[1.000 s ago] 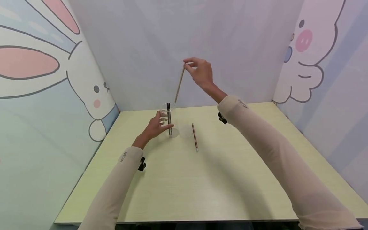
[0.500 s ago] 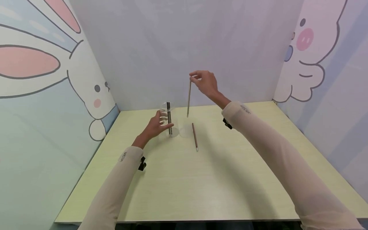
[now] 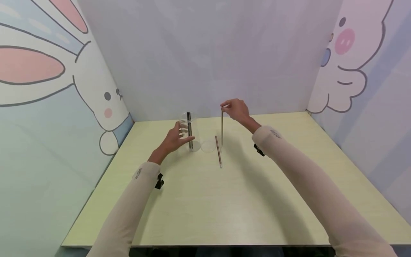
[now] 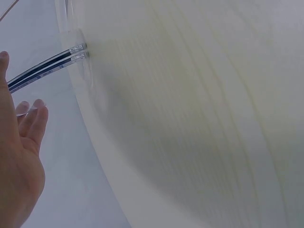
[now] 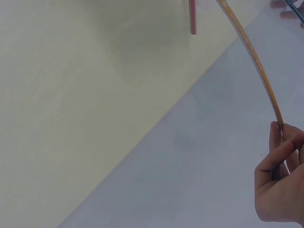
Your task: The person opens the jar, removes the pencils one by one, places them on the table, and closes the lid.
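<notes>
My left hand (image 3: pixel 173 139) holds a clear cylindrical container (image 3: pixel 195 147) standing upright, its thumb and fingers around the wall. Inside stand dark pencils (image 3: pixel 189 132), also seen as dark pencils (image 4: pixel 47 66) beside the left hand (image 4: pixel 21 161) in the left wrist view. To the right, my right hand (image 3: pixel 237 110) pinches the top of a slim yellow pencil (image 3: pixel 222 128), which hangs upright with its lower end close to the table. In the right wrist view the fingertips grip one end of this yellow pencil (image 5: pixel 259 66). A dark red pencil (image 3: pixel 218 152) lies just left of it.
A clear round disc (image 3: pixel 208 145) lies on the pale table (image 3: pixel 199 207), between the container and the red pencil. Behind the table rises a plain wall (image 3: pixel 208 60); side walls with cartoon drawings flank it.
My right hand has come down and to the right with the yellow pencil, from above the container's rim to right of the red pencil. The pencil has turned upright; my left hand stays around the container.
</notes>
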Action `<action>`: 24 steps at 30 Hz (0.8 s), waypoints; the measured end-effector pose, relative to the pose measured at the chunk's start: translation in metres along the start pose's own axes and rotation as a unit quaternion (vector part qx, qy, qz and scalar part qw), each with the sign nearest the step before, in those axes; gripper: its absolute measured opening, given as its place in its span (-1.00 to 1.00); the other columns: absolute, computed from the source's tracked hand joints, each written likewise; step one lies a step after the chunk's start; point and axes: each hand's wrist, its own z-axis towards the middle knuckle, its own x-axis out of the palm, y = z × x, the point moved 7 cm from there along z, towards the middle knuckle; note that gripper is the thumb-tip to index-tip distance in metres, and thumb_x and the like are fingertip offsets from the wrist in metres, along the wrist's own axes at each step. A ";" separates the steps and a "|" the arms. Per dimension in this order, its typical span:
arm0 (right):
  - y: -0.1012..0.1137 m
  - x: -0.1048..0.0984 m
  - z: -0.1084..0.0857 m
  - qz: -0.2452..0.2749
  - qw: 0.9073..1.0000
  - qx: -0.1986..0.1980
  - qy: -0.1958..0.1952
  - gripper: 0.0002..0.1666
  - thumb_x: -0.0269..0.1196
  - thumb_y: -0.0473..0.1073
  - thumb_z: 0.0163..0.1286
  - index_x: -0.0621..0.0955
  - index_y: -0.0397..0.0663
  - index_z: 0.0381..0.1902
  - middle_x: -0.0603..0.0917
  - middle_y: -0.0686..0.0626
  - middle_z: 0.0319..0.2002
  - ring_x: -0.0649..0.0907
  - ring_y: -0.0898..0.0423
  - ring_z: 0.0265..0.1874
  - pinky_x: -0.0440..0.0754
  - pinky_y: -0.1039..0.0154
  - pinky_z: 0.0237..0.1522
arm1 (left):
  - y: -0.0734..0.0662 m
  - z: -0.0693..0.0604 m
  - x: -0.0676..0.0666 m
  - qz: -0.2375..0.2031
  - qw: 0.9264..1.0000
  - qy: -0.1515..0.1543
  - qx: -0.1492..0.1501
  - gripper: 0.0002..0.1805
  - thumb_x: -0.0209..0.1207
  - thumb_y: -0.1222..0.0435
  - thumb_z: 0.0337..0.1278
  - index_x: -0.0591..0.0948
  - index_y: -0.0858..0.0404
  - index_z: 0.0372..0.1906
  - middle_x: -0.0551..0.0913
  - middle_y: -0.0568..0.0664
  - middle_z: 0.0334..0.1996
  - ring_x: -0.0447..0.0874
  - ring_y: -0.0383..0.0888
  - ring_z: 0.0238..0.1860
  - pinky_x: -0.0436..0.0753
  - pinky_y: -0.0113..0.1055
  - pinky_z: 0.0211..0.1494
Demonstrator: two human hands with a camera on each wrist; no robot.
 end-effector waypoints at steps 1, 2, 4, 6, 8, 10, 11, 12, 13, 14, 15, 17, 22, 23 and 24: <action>-0.003 0.002 -0.001 0.000 1.000 0.003 0.004 -0.71 0.30 -0.10 0.54 0.78 -0.02 0.10 0.81 -0.15 -0.04 0.79 -0.11 -0.26 0.34 0.30 -0.62 | -0.001 0.000 0.000 0.000 1.000 -0.001 0.001 -0.16 0.45 0.05 0.24 0.21 0.26 0.39 0.45 0.21 0.36 0.50 0.25 0.38 0.54 0.06 0.43; -0.005 0.005 -0.002 0.001 1.000 0.007 0.007 -0.72 0.30 -0.11 0.53 0.78 -0.02 0.10 0.81 -0.15 -0.04 0.79 -0.12 -0.26 0.35 0.30 -0.62 | -0.001 0.000 -0.001 0.000 1.000 -0.002 0.001 -0.16 0.45 0.05 0.24 0.21 0.26 0.39 0.45 0.20 0.36 0.50 0.24 0.38 0.54 0.06 0.43; -0.010 0.010 -0.004 0.000 1.000 0.014 0.015 -0.72 0.30 -0.11 0.53 0.78 -0.01 0.10 0.82 -0.14 -0.05 0.79 -0.09 -0.29 0.40 0.32 -0.63 | -0.002 0.000 -0.001 0.003 1.000 -0.003 -0.001 -0.15 0.45 0.04 0.24 0.21 0.25 0.40 0.46 0.20 0.36 0.51 0.22 0.38 0.55 0.05 0.42; -0.014 0.017 -0.006 0.001 1.000 0.020 0.024 -0.73 0.30 -0.11 0.53 0.78 -0.01 0.09 0.82 -0.13 -0.06 0.79 -0.06 -0.34 0.45 0.33 -0.62 | -0.002 -0.001 0.000 0.004 1.000 -0.003 -0.003 -0.14 0.45 0.03 0.24 0.20 0.25 0.41 0.45 0.21 0.36 0.51 0.22 0.38 0.55 0.05 0.42; -0.018 0.023 -0.009 0.004 0.999 0.026 0.035 -0.73 0.30 -0.12 0.53 0.78 -0.01 0.08 0.83 -0.12 -0.08 0.79 -0.02 -0.39 0.50 0.33 -0.61 | -0.002 -0.001 0.000 0.004 1.000 -0.001 -0.005 -0.12 0.45 0.03 0.24 0.19 0.26 0.42 0.45 0.21 0.37 0.51 0.22 0.38 0.54 0.05 0.43; -0.021 0.029 -0.011 0.005 0.999 0.031 0.043 -0.74 0.30 -0.11 0.53 0.79 -0.01 0.07 0.83 -0.11 -0.10 0.78 0.02 -0.42 0.54 0.33 -0.59 | -0.001 -0.001 0.001 0.004 1.000 0.000 -0.006 -0.10 0.45 0.04 0.24 0.18 0.29 0.44 0.45 0.22 0.37 0.50 0.21 0.39 0.54 0.04 0.43; -0.022 0.031 -0.012 0.005 0.998 0.033 0.047 -0.74 0.31 -0.12 0.52 0.79 -0.01 0.07 0.83 -0.11 -0.10 0.78 0.03 -0.43 0.54 0.32 -0.59 | -0.001 -0.001 0.002 0.004 1.000 0.001 -0.005 -0.09 0.45 0.04 0.24 0.17 0.30 0.44 0.45 0.21 0.37 0.50 0.21 0.39 0.54 0.04 0.44; -0.024 0.033 -0.013 0.002 0.998 0.036 0.050 -0.74 0.30 -0.11 0.52 0.79 0.00 0.07 0.83 -0.10 -0.10 0.78 0.04 -0.44 0.55 0.32 -0.59 | -0.001 0.000 0.002 0.004 1.000 0.001 -0.005 -0.08 0.45 0.04 0.24 0.17 0.32 0.45 0.45 0.21 0.37 0.50 0.20 0.39 0.53 0.03 0.44; -0.025 0.035 -0.014 -0.001 0.998 0.038 0.054 -0.74 0.30 -0.10 0.52 0.79 0.01 0.07 0.83 -0.09 -0.09 0.78 0.05 -0.44 0.55 0.32 -0.60 | -0.001 0.000 0.002 0.004 1.000 0.001 -0.005 -0.08 0.45 0.04 0.24 0.17 0.32 0.45 0.45 0.20 0.36 0.51 0.20 0.39 0.54 0.03 0.44; -0.027 0.037 -0.014 -0.005 0.998 0.040 0.056 -0.73 0.30 -0.09 0.52 0.78 0.01 0.08 0.83 -0.08 -0.09 0.78 0.06 -0.44 0.54 0.32 -0.60 | 0.000 0.000 0.002 0.004 1.000 0.000 -0.004 -0.08 0.45 0.04 0.24 0.17 0.32 0.46 0.45 0.20 0.36 0.51 0.20 0.38 0.54 0.03 0.43; -0.028 0.039 -0.015 -0.006 0.997 0.041 0.059 -0.73 0.30 -0.09 0.52 0.78 0.02 0.08 0.83 -0.07 -0.08 0.78 0.06 -0.45 0.54 0.31 -0.60 | 0.000 0.001 0.002 0.005 1.000 0.000 -0.004 -0.08 0.45 0.04 0.24 0.17 0.32 0.46 0.45 0.20 0.36 0.51 0.20 0.38 0.54 0.04 0.43; -0.031 0.043 -0.016 -0.009 0.997 0.045 0.064 -0.72 0.31 -0.07 0.51 0.78 0.03 0.08 0.83 -0.06 -0.09 0.78 0.07 -0.44 0.54 0.31 -0.61 | 0.000 0.001 0.002 0.005 1.000 -0.002 -0.005 -0.08 0.45 0.03 0.24 0.17 0.31 0.46 0.45 0.20 0.36 0.51 0.22 0.38 0.55 0.05 0.42; -0.039 0.052 -0.018 -0.003 0.996 0.053 0.072 -0.73 0.31 -0.06 0.52 0.79 0.02 0.06 0.84 -0.06 -0.13 0.81 -0.03 -0.34 0.57 0.32 -0.58 | 0.001 0.002 0.003 0.004 1.000 -0.003 -0.004 -0.11 0.45 0.04 0.24 0.19 0.28 0.43 0.46 0.19 0.35 0.51 0.22 0.38 0.55 0.05 0.42; -0.040 0.054 -0.019 -0.001 0.996 0.055 0.074 -0.73 0.31 -0.06 0.52 0.79 0.01 0.06 0.84 -0.06 -0.13 0.81 -0.06 -0.31 0.57 0.31 -0.58 | 0.000 0.002 0.003 0.004 1.000 -0.004 -0.002 -0.12 0.45 0.04 0.24 0.20 0.28 0.42 0.46 0.19 0.35 0.51 0.21 0.38 0.55 0.04 0.42; -0.042 0.055 -0.019 0.001 0.995 0.057 0.077 -0.73 0.31 -0.07 0.52 0.79 0.00 0.06 0.84 -0.07 -0.12 0.82 -0.10 -0.28 0.58 0.31 -0.57 | 0.000 0.002 0.003 0.004 1.000 -0.004 -0.001 -0.13 0.45 0.05 0.24 0.20 0.28 0.41 0.46 0.19 0.35 0.52 0.21 0.37 0.55 0.04 0.42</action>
